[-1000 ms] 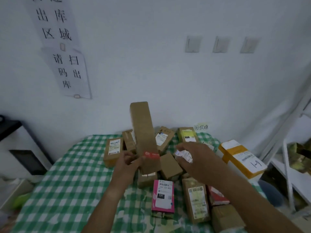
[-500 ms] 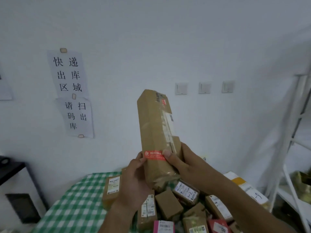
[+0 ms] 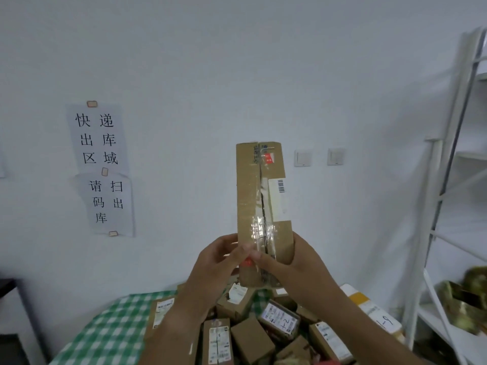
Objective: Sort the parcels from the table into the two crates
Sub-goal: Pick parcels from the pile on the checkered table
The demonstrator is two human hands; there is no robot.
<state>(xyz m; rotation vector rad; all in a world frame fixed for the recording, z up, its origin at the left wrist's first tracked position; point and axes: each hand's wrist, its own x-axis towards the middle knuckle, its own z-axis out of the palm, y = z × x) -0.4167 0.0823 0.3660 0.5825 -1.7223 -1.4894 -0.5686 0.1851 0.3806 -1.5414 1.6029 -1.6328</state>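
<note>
The checked table [image 3: 110, 322] lies below me, its far end heaped with small parcels [image 3: 253, 335]. Above the heap I hold a tall brown box [image 3: 261, 206] upright against the white wall [image 3: 210, 75]. My left hand [image 3: 210, 270] and right hand [image 3: 297, 264] both clasp its lower end, thumbs meeting on the taped seam.

Two hands [image 3: 210, 264], one raised parcel [image 3: 263, 206], two switches [image 3: 302, 158]

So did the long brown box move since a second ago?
Yes. The long brown box went up off the checked table; it is now upright in both hands, level with the wall switches.
</note>
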